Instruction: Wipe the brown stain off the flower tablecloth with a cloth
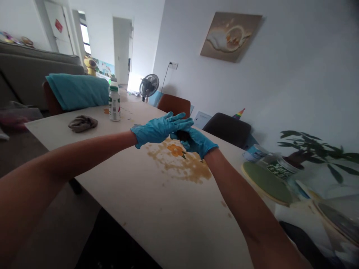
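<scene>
Both of my hands wear blue gloves and meet above the white table (pixel 134 190). My left hand (pixel 157 130) reaches across with its fingers stretched out flat, over the top of my right hand (pixel 200 142). Between them is a small dark object (pixel 183 136), which my right hand's fingers curl around; its kind cannot be made out. Beneath the hands a brown wet-looking spill (pixel 193 172) spreads around an orange flower pattern (pixel 175 150) on the tabletop. A crumpled brown-grey cloth (pixel 82 123) lies at the table's left, apart from my hands.
A white bottle with a green cap (pixel 114 106) stands on the far left part of the table. Chairs line the far sides, one carrying a blue towel (pixel 78 89). On the right are a green round mat (pixel 266 182) and a potted plant (pixel 284 168). A fan (pixel 149 85) stands beyond.
</scene>
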Available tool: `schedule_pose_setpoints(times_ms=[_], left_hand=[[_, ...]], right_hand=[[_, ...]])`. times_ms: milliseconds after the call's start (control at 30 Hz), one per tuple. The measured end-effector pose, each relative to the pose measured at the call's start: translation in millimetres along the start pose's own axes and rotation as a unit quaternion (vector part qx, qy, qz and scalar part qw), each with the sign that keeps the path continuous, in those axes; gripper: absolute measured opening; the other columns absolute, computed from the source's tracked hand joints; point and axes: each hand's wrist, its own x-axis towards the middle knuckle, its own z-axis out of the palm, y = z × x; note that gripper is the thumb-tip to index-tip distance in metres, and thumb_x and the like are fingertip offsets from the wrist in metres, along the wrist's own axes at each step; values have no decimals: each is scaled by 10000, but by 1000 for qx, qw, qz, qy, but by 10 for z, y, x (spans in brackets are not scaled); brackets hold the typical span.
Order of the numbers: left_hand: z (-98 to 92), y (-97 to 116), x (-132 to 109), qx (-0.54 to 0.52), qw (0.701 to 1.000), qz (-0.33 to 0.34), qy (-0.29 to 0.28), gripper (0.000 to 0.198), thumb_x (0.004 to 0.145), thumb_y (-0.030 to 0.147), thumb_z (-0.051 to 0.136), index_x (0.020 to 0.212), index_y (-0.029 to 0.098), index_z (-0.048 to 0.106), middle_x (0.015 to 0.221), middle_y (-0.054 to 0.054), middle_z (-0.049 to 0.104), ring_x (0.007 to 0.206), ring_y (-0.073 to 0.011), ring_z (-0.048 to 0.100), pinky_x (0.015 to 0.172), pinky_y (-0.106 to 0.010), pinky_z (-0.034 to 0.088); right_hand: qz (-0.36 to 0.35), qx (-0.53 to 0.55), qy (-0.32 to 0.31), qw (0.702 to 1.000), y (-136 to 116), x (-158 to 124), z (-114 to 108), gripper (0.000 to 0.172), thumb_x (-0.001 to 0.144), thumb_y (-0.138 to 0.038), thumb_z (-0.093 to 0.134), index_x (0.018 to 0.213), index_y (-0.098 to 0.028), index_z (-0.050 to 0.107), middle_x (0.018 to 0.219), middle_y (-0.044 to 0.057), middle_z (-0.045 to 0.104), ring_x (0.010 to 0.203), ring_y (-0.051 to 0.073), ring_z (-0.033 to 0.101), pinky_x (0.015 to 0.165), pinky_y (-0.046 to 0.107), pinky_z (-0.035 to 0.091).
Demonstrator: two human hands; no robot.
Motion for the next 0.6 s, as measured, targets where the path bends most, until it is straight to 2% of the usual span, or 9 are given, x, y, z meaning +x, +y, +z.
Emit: schedule_pose_setpoints(times_ms=[100,200,300,367,433,500,600], left_hand=[[-50,86,-3,41,999,13,-8,706,957,52,727,1633,215,845,1911,-126,725,1982,-388,401,1656,-509,104],[-130,152,49,59,998,19,-2,596,1010,107,748,1583,206,879,1756,-154,815,1831,-416,573,1626,-527,230],[-237,177,74,103,995,-3,-12,526,1038,117,732,1524,208,908,1521,-154,885,1624,-409,672,1554,-539,360],[-292,188,65,160,986,-15,-42,404,1109,143,691,1435,196,924,1371,-167,889,1493,-400,700,1497,-537,410],[-319,200,40,227,971,-20,-65,345,1206,207,625,1376,184,926,1257,-177,870,1375,-388,715,1422,-522,462],[-325,209,12,292,953,-16,-72,414,1277,267,551,1459,187,915,1220,-175,859,1337,-386,724,1355,-500,500],[-336,217,-6,399,913,-9,-81,587,1297,252,493,1818,212,760,1448,-183,864,1464,-409,712,1318,-502,524]], right_hand=[[54,-4,-36,998,-112,-66,107,286,1354,-343,697,1162,-171,820,789,34,807,474,102,459,437,190,407],[56,-25,-80,995,-219,-114,176,343,1368,-200,594,1102,-154,806,744,4,761,496,98,491,472,177,426],[39,-47,-140,988,-286,-141,209,298,1303,-93,602,1149,-113,856,801,11,816,538,102,543,512,176,477],[34,-75,-174,981,-296,-140,242,261,1238,-45,650,1141,-101,886,889,42,880,554,105,562,507,187,487],[28,-108,-180,977,-281,-117,298,220,1185,-22,729,1091,-117,905,928,60,909,578,117,593,509,197,508],[19,-128,-155,979,-259,-77,373,209,1159,-6,805,1029,-133,910,859,44,883,601,126,607,521,193,519],[9,-103,-118,988,-252,-7,495,282,1172,30,803,955,-130,883,786,21,836,607,106,576,553,177,512]])
